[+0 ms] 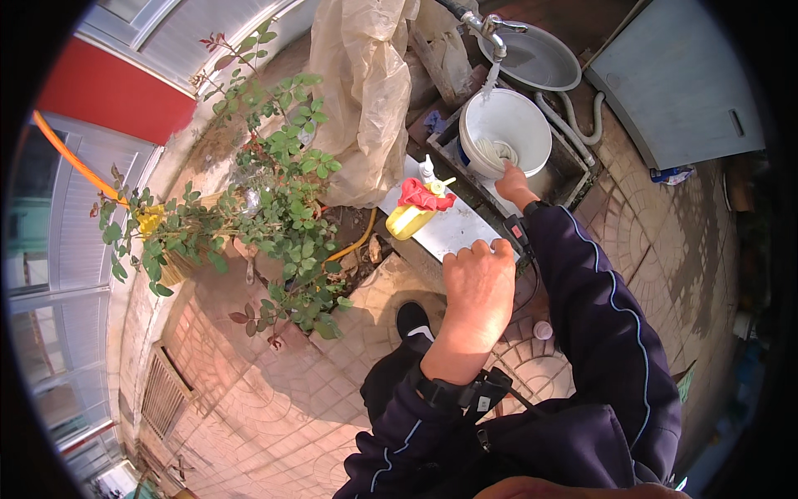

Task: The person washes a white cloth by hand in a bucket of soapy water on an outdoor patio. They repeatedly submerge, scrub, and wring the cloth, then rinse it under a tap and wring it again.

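My right hand (515,184) is at the near rim of a white plastic bucket (537,134), its fingers partly hidden at the rim. A coil of whitish cord or cloth (495,150) lies inside. Water runs from a metal tap (497,47) towards the bucket's far rim. My left hand (479,279) is curled, back up, over the near end of a pale slab (458,227); its palm and anything in it are hidden. On the slab stands a yellow plastic bottle (408,221) with a red cloth or glove (425,195) over it, beside a white nozzle bottle (427,168).
The bucket stands in a rectangular trough (576,178). Behind it are a round metal basin (542,56) and a grey hose (597,118). A leafy rose bush (280,212) and plastic sheeting (368,93) stand left; a grey cabinet (679,87) is at right.
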`<state>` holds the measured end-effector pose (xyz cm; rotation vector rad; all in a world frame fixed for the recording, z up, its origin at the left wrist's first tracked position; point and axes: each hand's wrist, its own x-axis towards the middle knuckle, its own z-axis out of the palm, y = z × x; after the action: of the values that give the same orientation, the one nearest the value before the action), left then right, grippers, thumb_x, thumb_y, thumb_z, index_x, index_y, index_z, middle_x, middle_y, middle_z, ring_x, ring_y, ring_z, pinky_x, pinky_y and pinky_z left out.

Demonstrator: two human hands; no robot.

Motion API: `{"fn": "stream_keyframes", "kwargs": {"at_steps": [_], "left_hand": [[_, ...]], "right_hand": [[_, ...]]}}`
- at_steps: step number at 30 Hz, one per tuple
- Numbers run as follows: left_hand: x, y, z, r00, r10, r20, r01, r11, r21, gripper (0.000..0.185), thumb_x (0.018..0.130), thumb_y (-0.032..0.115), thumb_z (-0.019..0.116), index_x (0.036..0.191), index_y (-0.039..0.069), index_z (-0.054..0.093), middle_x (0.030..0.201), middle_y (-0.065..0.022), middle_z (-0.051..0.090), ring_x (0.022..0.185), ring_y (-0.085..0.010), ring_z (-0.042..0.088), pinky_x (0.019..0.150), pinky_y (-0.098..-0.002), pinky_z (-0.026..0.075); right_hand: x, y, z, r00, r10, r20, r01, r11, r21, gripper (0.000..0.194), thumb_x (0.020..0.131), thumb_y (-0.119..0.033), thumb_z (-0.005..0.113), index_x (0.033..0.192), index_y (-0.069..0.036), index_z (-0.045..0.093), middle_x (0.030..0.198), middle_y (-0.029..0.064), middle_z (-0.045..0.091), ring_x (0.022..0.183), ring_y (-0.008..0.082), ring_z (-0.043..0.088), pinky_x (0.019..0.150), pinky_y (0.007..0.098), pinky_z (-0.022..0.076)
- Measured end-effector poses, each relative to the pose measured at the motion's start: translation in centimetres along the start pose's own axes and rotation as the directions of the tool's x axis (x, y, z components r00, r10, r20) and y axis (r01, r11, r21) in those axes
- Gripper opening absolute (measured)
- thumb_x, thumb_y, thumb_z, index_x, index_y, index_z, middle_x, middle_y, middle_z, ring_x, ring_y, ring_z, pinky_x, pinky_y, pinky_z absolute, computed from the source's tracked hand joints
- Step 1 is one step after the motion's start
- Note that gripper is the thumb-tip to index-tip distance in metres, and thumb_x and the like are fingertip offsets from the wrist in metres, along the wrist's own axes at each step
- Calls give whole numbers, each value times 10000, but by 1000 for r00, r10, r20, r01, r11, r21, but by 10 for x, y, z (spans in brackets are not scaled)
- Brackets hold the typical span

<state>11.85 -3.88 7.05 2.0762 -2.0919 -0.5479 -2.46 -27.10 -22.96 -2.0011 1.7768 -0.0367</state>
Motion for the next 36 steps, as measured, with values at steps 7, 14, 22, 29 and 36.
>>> {"fn": "stream_keyframes", "kwargs": {"at_steps": [7, 14, 22, 29, 36], "left_hand": [[-5, -1, 2, 1000, -28, -3, 28, 999, 39, 292, 804, 235, 694, 1001, 46, 590, 848, -116, 614, 810, -286, 635, 734, -419, 451], [-4, 5, 2, 1000, 21, -23, -20, 998, 66, 257, 767, 144, 650, 1005, 55, 610, 819, -87, 617, 783, -258, 638, 717, -389, 456], [-7, 1, -1, 1000, 7, 16, -7, 1000, -2, 284, 812, 236, 688, 984, 38, 578, 858, -131, 613, 815, -306, 640, 739, -427, 450], [-7, 3, 3, 1000, -11, 10, 10, 1000, 16, 294, 779, 260, 717, 962, 71, 585, 847, -108, 619, 799, -289, 642, 710, -421, 455], [-6, 4, 6, 1000, -14, -10, 14, 1000, 1, 295, 773, 257, 722, 961, 76, 585, 845, -103, 621, 790, -286, 640, 703, -422, 455]], "right_hand": [[-3, -43, -5, 994, -50, -100, 59, 995, 85, 500, 746, -116, 629, 1212, 39, 539, 1125, 246, 625, 1097, 378, 578, 960, 409, 455], [12, -99, -15, 932, -350, -98, 364, 898, 249, 456, 754, -76, 593, 1209, -46, 586, 1017, 209, 665, 1009, 373, 617, 893, 413, 489], [-13, -140, -145, 472, -473, -744, 558, 814, -163, 329, 779, -92, 653, 1103, -136, 616, 1229, 84, 595, 1029, 309, 600, 874, 411, 478], [47, -156, -262, 694, -403, -597, 297, 915, -272, 380, 878, -375, 569, 1162, -122, 584, 1170, 123, 611, 1072, 313, 595, 878, 460, 466], [60, -159, -259, 769, -379, -515, 233, 916, -326, 329, 923, -398, 519, 963, -91, 630, 997, 141, 667, 940, 337, 633, 758, 459, 508]]}}
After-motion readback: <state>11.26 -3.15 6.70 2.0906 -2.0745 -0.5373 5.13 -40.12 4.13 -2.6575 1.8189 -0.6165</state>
